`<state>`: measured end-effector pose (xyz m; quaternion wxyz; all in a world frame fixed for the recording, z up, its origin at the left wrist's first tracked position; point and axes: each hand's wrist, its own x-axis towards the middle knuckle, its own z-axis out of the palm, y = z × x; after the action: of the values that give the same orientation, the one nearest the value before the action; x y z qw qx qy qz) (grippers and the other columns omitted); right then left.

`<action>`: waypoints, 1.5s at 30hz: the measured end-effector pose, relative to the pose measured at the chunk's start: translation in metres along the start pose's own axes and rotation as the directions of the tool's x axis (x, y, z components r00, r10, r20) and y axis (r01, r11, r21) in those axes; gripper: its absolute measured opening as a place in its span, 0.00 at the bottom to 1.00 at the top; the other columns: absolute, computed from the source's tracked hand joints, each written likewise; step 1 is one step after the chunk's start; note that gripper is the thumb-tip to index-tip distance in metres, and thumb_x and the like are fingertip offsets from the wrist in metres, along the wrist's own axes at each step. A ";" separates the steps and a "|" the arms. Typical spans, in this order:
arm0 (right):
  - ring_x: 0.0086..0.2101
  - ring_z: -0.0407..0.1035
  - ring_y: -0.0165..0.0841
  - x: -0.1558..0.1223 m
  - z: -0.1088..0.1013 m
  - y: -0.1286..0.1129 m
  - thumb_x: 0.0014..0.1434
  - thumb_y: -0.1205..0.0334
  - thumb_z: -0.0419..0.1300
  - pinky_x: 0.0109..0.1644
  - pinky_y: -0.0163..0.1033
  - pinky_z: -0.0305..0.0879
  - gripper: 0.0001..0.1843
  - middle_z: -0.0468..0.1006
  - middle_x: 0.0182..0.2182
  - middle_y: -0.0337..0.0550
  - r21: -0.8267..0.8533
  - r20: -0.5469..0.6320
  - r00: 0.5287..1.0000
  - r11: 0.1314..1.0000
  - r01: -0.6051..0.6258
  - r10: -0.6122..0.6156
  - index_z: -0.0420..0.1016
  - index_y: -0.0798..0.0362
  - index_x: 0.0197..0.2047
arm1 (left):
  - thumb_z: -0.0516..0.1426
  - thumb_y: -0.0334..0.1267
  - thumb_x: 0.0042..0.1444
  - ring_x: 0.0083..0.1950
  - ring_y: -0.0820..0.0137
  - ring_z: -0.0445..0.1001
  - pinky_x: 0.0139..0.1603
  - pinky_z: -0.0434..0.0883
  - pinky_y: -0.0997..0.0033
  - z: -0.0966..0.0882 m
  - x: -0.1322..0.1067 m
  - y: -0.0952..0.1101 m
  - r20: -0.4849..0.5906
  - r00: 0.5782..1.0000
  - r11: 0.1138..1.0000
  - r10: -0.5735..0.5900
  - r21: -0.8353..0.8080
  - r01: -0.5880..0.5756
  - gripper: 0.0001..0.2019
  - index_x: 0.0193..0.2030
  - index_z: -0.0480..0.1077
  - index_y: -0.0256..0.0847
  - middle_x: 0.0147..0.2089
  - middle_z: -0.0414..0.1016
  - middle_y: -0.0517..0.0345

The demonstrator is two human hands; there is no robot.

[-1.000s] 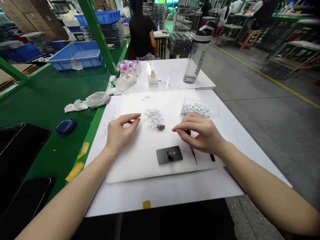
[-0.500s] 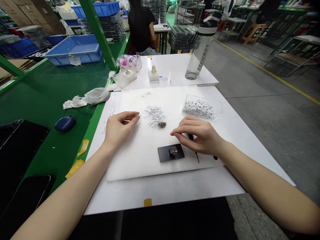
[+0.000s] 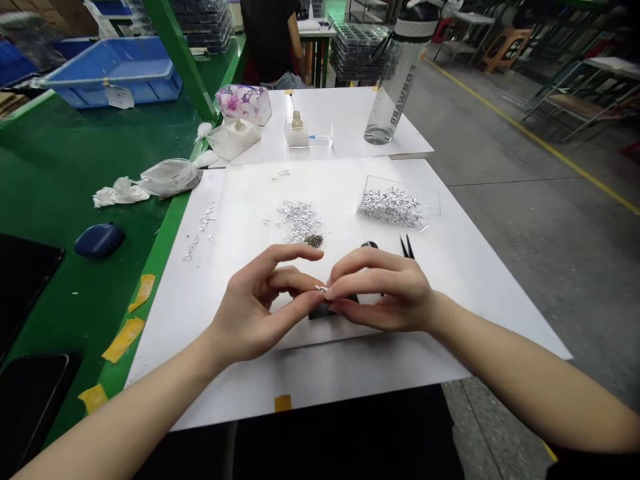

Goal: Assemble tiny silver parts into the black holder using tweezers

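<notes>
Left hand (image 3: 245,313) and right hand (image 3: 395,297) pinch a tiny silvery-white piece (image 3: 321,289) crosswise over the flat black plate (image 3: 321,313), toward the white worktop's (image 3: 240,400) near edge.

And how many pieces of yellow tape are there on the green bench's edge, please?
3: the upper piece, the middle piece below it, and the lowest piece beside the left forearm. Others may be hidden behind the arm.

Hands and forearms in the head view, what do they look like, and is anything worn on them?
The left hand and right hand are both bare, with no gloves, rings or bracelets visible. The forearms are uncovered too, with no markings or watch showing. Black cloth, perhaps a sleeve, shows by the right elbow.
</notes>
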<state>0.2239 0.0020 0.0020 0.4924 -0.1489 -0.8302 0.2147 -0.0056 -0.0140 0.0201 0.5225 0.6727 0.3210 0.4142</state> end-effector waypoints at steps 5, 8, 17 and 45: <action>0.40 0.79 0.33 -0.001 -0.002 0.004 0.67 0.72 0.67 0.44 0.37 0.81 0.15 0.82 0.41 0.49 0.147 0.064 0.996 0.986 -0.078 0.069 0.81 0.56 0.57 | 0.64 0.26 0.64 0.38 0.67 0.87 0.40 0.82 0.69 -0.007 0.005 -0.009 0.113 0.992 0.992 -0.047 -0.114 0.060 0.16 0.55 0.70 0.46 0.35 0.87 0.62; 0.39 0.79 0.33 -0.002 -0.004 0.005 0.67 0.71 0.68 0.42 0.37 0.80 0.11 0.82 0.40 0.48 0.156 0.096 0.990 0.980 -0.122 0.108 0.84 0.54 0.52 | 0.65 0.28 0.63 0.35 0.66 0.87 0.37 0.81 0.68 -0.008 0.007 -0.012 0.127 0.991 0.996 -0.033 -0.076 0.043 0.15 0.53 0.70 0.46 0.33 0.86 0.62; 0.40 0.80 0.33 0.000 -0.005 0.004 0.70 0.69 0.65 0.38 0.36 0.79 0.05 0.83 0.39 0.44 0.246 -0.107 0.925 0.911 -0.330 0.364 0.81 0.51 0.46 | 0.68 0.34 0.61 0.37 0.64 0.80 0.41 0.77 0.60 0.001 0.003 -0.016 -0.015 0.992 0.966 0.127 0.229 -0.120 0.07 0.41 0.73 0.45 0.35 0.80 0.58; 0.37 0.77 0.30 0.002 -0.020 -0.001 0.68 0.74 0.65 0.40 0.34 0.76 0.09 0.82 0.40 0.48 -0.087 0.140 0.960 0.969 -0.231 0.242 0.86 0.58 0.48 | 0.60 0.34 0.70 0.46 0.68 0.80 0.51 0.74 0.69 0.002 0.010 -0.025 0.186 0.979 0.867 0.084 0.470 -0.164 0.10 0.56 0.76 0.44 0.50 0.85 0.59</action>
<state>0.2407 0.0060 0.0125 0.3941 -0.2476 -0.8480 0.2536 0.0008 0.0003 -0.0026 0.3344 0.8318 0.3273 0.2985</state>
